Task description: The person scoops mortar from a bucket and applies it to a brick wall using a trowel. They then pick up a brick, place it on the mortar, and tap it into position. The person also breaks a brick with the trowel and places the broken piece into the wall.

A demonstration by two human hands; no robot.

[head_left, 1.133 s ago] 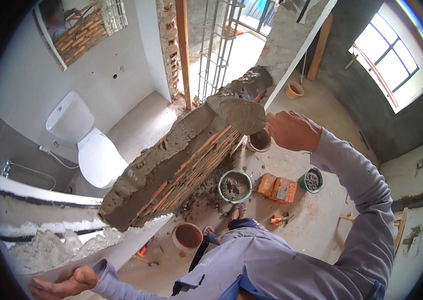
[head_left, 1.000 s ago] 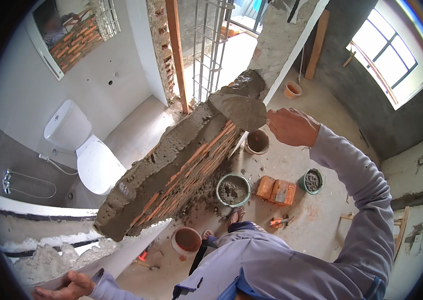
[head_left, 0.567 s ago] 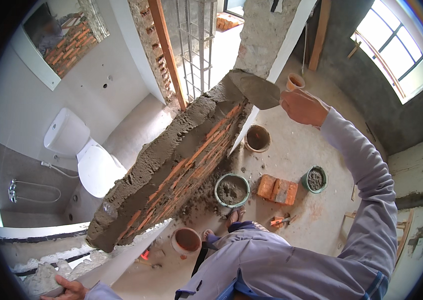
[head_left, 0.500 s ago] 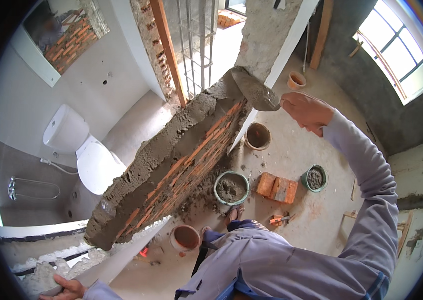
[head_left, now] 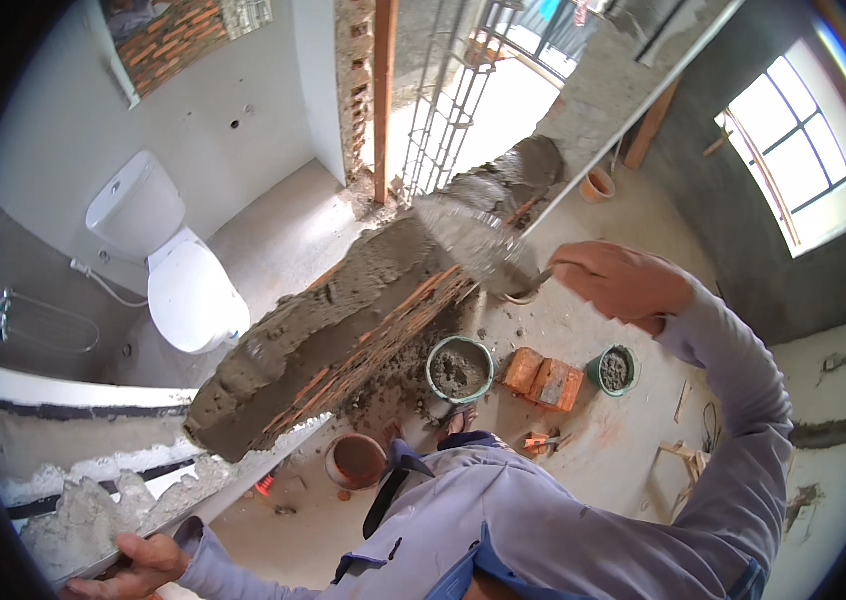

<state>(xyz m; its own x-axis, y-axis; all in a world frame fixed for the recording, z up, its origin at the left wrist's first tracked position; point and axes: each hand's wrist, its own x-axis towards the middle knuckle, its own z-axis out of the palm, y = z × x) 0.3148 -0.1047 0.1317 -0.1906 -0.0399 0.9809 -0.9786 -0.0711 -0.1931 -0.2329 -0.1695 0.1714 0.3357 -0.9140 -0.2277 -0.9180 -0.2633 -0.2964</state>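
In my right hand (head_left: 623, 285) I hold a trowel (head_left: 478, 235) by its handle. Its blade, smeared by motion, lies over the far part of a low brick wall (head_left: 393, 330). Thick wet mortar (head_left: 313, 300) covers the wall's top, with red brick courses showing along its side. At the lower left, my left hand (head_left: 143, 565) is closed on the near end of a long pale board (head_left: 253, 480), which runs beside the wall. Lumpy grey mortar (head_left: 93, 515) lies next to that hand.
A green-rimmed bucket of mortar (head_left: 460, 370) stands by my feet, with bricks (head_left: 543, 380) and another mortar bucket (head_left: 613, 370) to its right. An orange-brown bucket (head_left: 355, 460) is nearer. Beyond the wall are a toilet (head_left: 193, 290) and upright steel bars (head_left: 443, 110).
My right hand has drawn the trowel back from the wall's far end toward its middle. The whole view has shifted. My left hand stays low at the left, at the board.
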